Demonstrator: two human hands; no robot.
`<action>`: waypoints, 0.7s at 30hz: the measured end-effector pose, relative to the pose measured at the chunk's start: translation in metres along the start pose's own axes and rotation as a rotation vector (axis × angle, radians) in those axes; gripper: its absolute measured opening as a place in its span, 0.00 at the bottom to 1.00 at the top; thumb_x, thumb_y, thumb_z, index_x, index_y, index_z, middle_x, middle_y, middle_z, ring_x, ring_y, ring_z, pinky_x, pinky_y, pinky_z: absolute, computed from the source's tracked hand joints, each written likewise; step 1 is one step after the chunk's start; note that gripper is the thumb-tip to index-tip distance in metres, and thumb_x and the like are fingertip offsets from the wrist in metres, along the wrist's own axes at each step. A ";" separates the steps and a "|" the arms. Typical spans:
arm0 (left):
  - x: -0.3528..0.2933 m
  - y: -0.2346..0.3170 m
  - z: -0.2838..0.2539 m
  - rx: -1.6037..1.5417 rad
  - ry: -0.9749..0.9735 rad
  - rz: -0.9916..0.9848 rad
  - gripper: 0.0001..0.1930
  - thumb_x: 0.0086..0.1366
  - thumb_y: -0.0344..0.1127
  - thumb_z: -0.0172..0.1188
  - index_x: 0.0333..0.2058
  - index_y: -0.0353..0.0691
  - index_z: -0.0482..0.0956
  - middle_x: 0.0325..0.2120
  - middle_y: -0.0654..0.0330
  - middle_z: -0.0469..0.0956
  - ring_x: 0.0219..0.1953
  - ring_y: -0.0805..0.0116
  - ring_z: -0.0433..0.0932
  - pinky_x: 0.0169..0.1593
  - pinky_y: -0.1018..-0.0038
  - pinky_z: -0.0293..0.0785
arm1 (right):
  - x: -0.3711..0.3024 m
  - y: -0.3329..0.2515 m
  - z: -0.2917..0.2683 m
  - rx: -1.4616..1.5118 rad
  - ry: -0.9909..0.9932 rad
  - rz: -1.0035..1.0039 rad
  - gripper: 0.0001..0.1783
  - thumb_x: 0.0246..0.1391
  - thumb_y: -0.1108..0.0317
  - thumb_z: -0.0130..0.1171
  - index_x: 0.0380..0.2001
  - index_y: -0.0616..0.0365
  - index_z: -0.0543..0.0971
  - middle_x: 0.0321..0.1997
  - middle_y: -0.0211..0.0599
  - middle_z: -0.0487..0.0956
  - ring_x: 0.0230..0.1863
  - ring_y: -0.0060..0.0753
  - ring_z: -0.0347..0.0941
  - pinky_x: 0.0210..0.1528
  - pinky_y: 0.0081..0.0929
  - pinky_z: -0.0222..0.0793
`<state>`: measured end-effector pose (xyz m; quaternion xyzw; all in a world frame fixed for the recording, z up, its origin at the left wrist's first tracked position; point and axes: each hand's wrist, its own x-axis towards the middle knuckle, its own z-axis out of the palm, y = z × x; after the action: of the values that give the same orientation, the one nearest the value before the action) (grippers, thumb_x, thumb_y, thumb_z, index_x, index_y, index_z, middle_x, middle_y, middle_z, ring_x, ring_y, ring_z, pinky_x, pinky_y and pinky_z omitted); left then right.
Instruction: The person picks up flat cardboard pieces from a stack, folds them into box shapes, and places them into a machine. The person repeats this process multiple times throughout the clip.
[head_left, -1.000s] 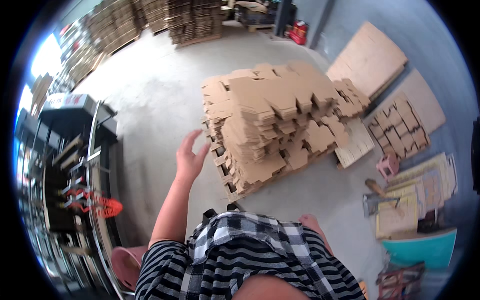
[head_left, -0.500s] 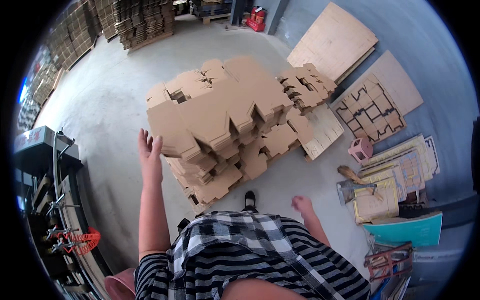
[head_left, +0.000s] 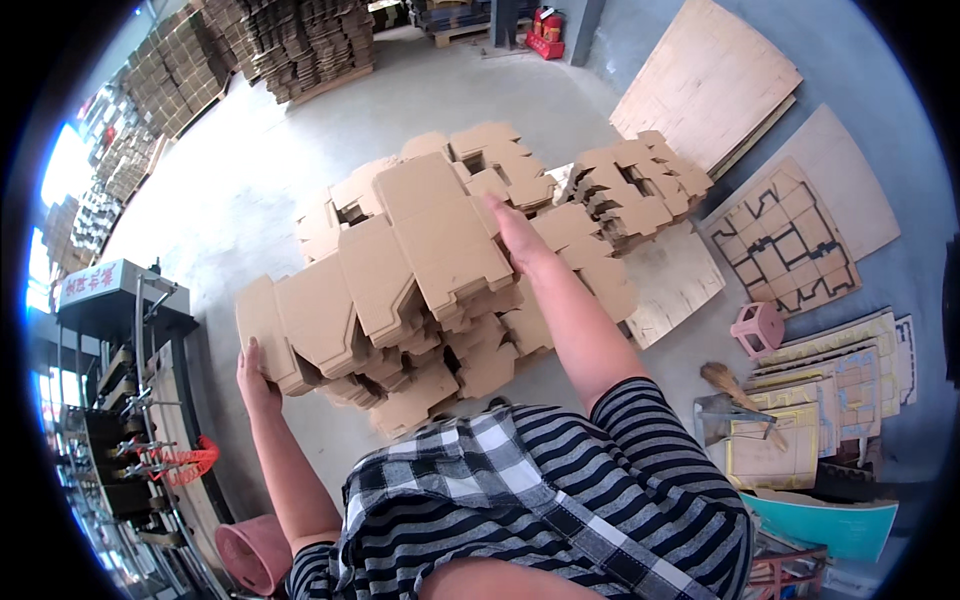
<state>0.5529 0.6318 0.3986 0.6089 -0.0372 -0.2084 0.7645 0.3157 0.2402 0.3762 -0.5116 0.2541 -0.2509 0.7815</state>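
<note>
A thick bundle of flat, die-cut brown cardboard blanks (head_left: 375, 270) lies between my hands, fanned and bent along its fold lines. My left hand (head_left: 257, 378) grips its near left end, the thumb upright against the edge and the other fingers partly hidden below. At the bundle's right side, my right hand (head_left: 516, 236) presses along the edge with its fingers partly tucked behind the board. Under and behind it are further stacked blanks (head_left: 500, 160) with notched edges. How far the bundle is raised off this pile cannot be made out.
A smaller stack of blanks (head_left: 635, 190) stands on the right of a wooden board (head_left: 680, 285). Right of that are a pink stool (head_left: 757, 330), a brush (head_left: 730, 383) and die boards along the wall. A machine (head_left: 125, 300) and a pink bucket (head_left: 250, 553) are at left.
My right hand has come up from beside my body to the bundle's right edge. My left hand has moved down and left. The top blanks have shifted left and bent, uncovering stacks behind.
</note>
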 end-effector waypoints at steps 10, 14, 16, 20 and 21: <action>-0.005 -0.008 0.011 0.118 0.007 0.050 0.22 0.62 0.39 0.57 0.51 0.32 0.66 0.46 0.55 0.72 0.46 0.66 0.74 0.48 0.70 0.71 | -0.008 -0.027 0.008 0.051 -0.165 0.175 0.37 0.55 0.44 0.52 0.54 0.68 0.67 0.53 0.47 0.72 0.54 0.35 0.69 0.56 0.29 0.64; -0.016 -0.006 0.021 0.211 -0.026 0.110 0.23 0.63 0.41 0.55 0.52 0.32 0.66 0.46 0.56 0.72 0.48 0.68 0.72 0.50 0.72 0.68 | -0.001 -0.023 -0.006 0.022 -0.182 0.190 0.34 0.56 0.45 0.52 0.53 0.66 0.69 0.51 0.44 0.74 0.51 0.32 0.71 0.54 0.29 0.67; -0.018 -0.003 0.017 0.228 -0.008 0.074 0.24 0.64 0.43 0.54 0.52 0.32 0.66 0.47 0.56 0.72 0.48 0.69 0.71 0.51 0.72 0.67 | -0.002 -0.022 -0.010 0.063 -0.196 0.192 0.34 0.56 0.44 0.52 0.52 0.64 0.70 0.51 0.41 0.74 0.51 0.31 0.71 0.54 0.30 0.67; -0.002 -0.004 0.003 0.010 0.003 -0.021 0.26 0.65 0.47 0.51 0.54 0.32 0.66 0.50 0.56 0.70 0.52 0.68 0.69 0.56 0.71 0.63 | 0.007 -0.017 -0.018 0.080 -0.091 0.241 0.37 0.56 0.40 0.49 0.55 0.62 0.67 0.55 0.41 0.72 0.55 0.34 0.69 0.55 0.32 0.66; 0.000 -0.007 0.004 -0.024 -0.002 -0.040 0.27 0.65 0.48 0.51 0.54 0.33 0.65 0.51 0.56 0.70 0.53 0.67 0.68 0.56 0.71 0.62 | 0.008 -0.015 -0.017 0.062 -0.112 0.224 0.37 0.56 0.40 0.48 0.56 0.61 0.67 0.55 0.42 0.71 0.55 0.34 0.69 0.55 0.32 0.67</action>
<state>0.5500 0.6273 0.3931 0.5999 -0.0233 -0.2247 0.7675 0.3081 0.2184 0.3829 -0.4688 0.2575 -0.1410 0.8331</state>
